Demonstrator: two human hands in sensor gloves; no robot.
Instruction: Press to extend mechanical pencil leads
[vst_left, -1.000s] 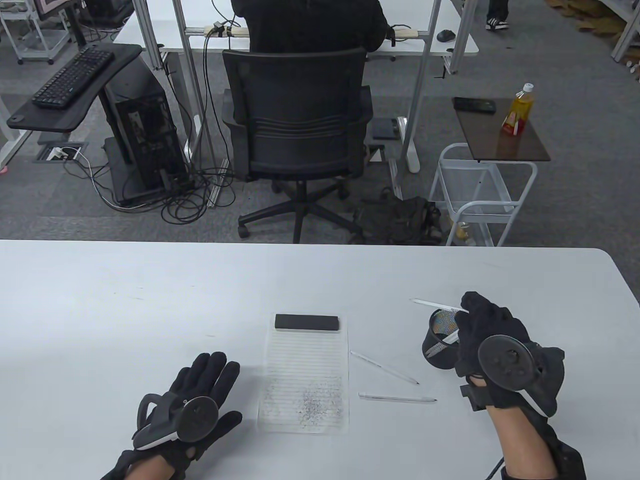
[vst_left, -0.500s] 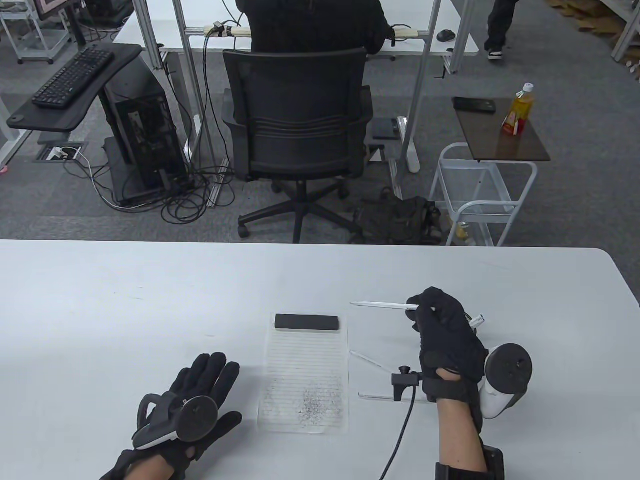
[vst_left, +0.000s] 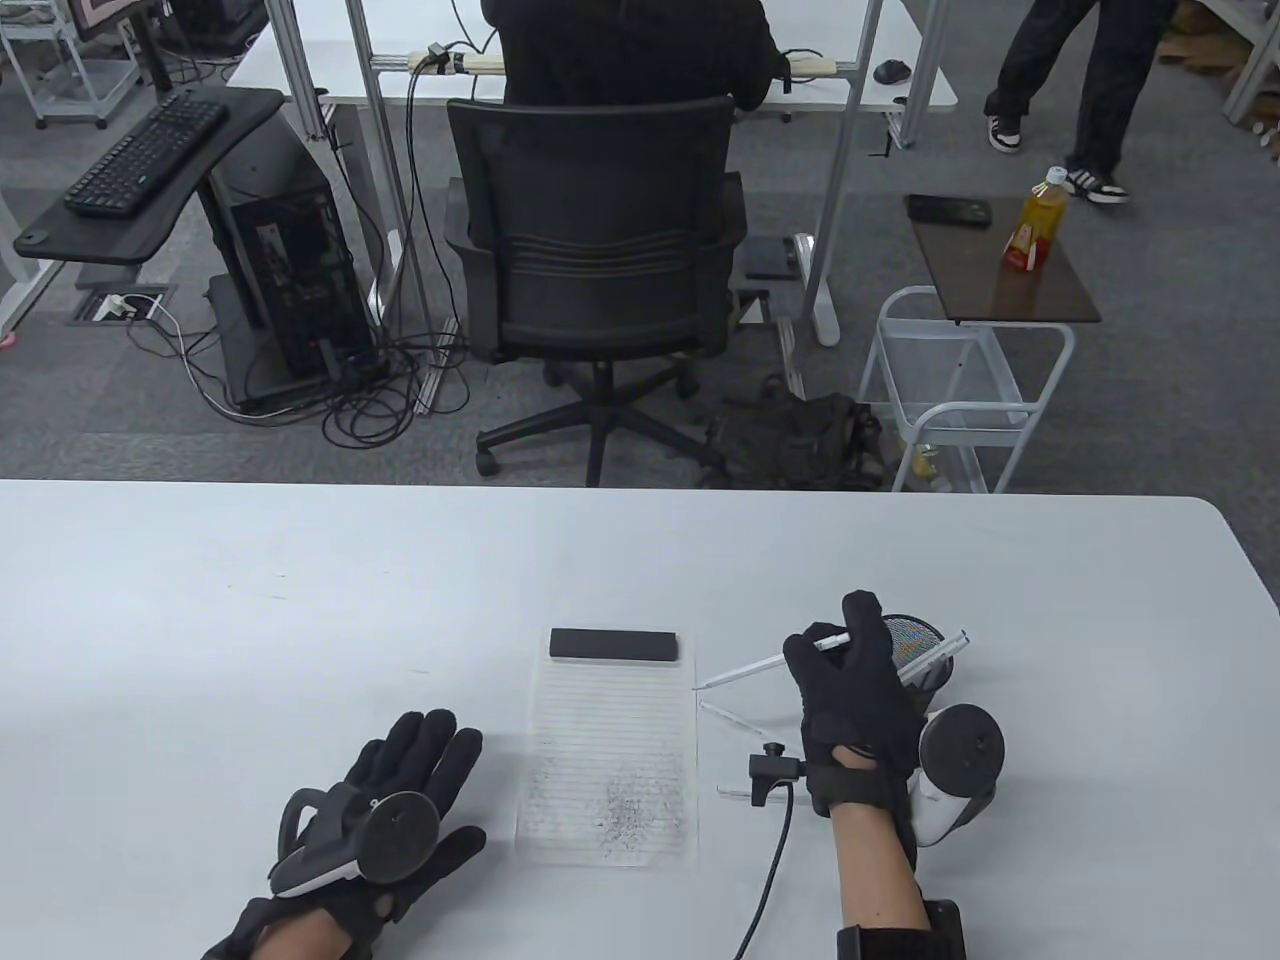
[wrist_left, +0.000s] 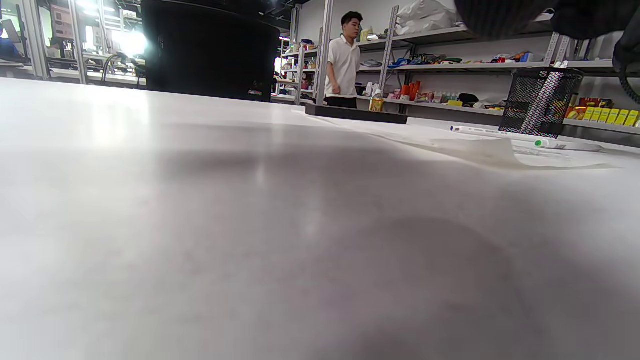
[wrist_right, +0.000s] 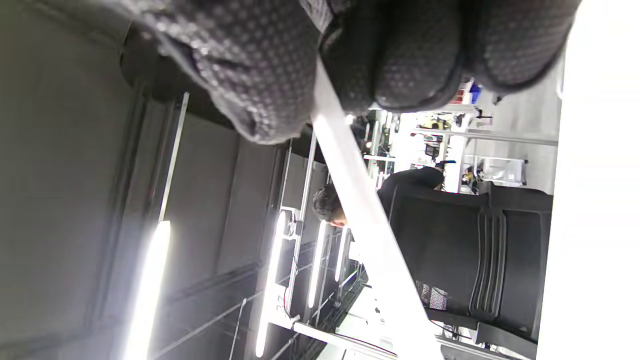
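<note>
Beside the notepad (vst_left: 607, 760), slim white pencil (vst_left: 760, 668), tip down-left

Matt white table (vst_left: 300, 600), black wire-mesh cup (wrist_left: 540, 102), lined paper sheet (vst_left: 615, 740).

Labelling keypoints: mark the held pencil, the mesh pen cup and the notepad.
held pencil (vst_left: 745, 672), table view, bare barrel left of the right hand.
mesh pen cup (wrist_left: 540, 102), left wrist view, side wall.
notepad (vst_left: 610, 735), table view, lined sheet's middle.

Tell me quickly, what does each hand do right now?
Left hand: open, flat on the table, holding nothing.
Right hand: holds a white mechanical pencil.
</note>
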